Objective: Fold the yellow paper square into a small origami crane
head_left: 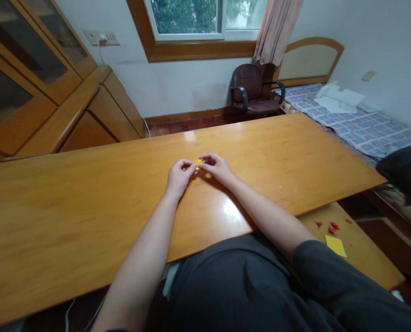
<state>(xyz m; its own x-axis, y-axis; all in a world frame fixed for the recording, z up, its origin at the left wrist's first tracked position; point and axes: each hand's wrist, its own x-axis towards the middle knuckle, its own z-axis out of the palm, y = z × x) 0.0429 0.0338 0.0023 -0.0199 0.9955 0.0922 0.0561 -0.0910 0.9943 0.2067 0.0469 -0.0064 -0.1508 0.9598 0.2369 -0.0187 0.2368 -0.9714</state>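
Note:
A small piece of yellow paper is held between my two hands, just above the wooden table. My left hand pinches its left side between thumb and fingers. On the other side, my right hand grips the paper with thumb and fingertips. Most of the paper is covered by the fingers, so its exact folded shape cannot be made out.
A lower wooden surface at the right bears a yellow paper stack and several small red folded pieces. Beyond the table stand an armchair, a bed and a wooden cabinet.

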